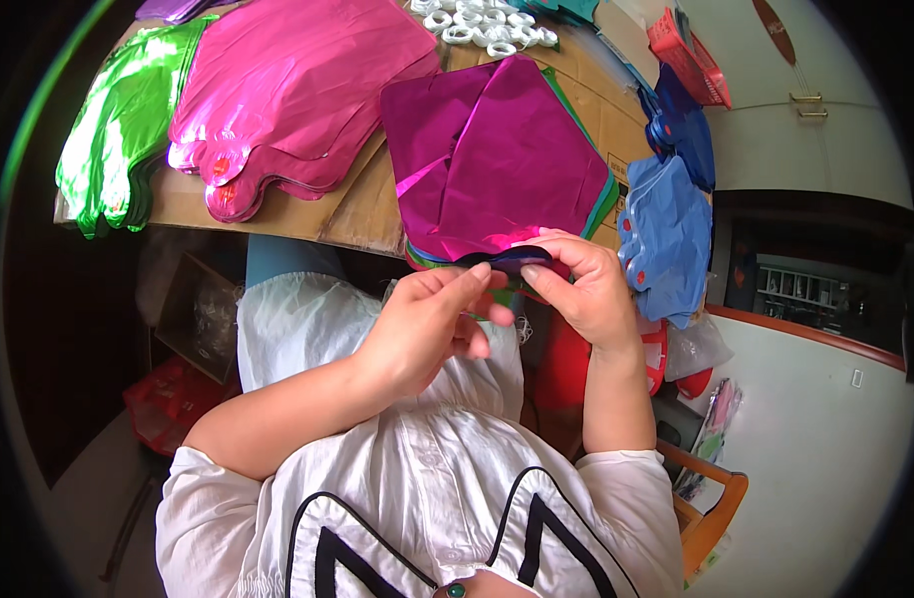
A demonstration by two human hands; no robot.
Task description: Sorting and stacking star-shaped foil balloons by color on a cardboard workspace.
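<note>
At the table's near edge lies a stack of magenta foil balloons point(512, 159), flat and uninflated, with green and blue layers showing beneath. A dark, curled foil edge point(507, 257) sticks out at its front. My right hand point(588, 284) pinches this edge between thumb and fingers. Just to the left, the thumb and forefinger of my left hand point(432, 319) close on the same dark edge, its other fingers loosely curled below. How many layers are between my fingers is hidden.
Pink foil balloons point(297, 90) and green ones point(128, 120) lie on the cardboard-covered table point(362, 214) to the left. White ribbon rolls point(482, 25) sit at the back. Blue foil balloons point(666, 234) hang at the right edge, below a red basket point(688, 60). A wooden chair point(711, 508) stands lower right.
</note>
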